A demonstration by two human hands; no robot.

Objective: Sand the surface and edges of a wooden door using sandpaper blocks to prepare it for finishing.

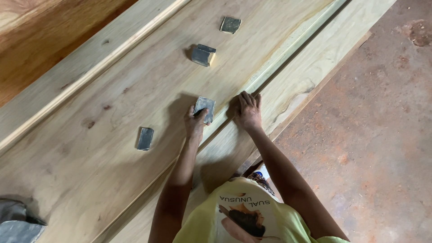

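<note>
My left hand (195, 122) grips a small grey sanding block (205, 108) and holds it against a wide pale wooden board (103, 148), close to the board's moulded edge (270, 67). My right hand (248, 110) lies flat, fingers spread, on that grooved edge just right of the block. It holds nothing.
Three more grey sanding pieces lie on the board: one (145, 138) left of my hands, a thicker block (203, 55) farther up, a flat one (230, 25) near the top. Grey sheet material (15, 222) sits at lower left. A reddish concrete floor (373, 135) lies to the right.
</note>
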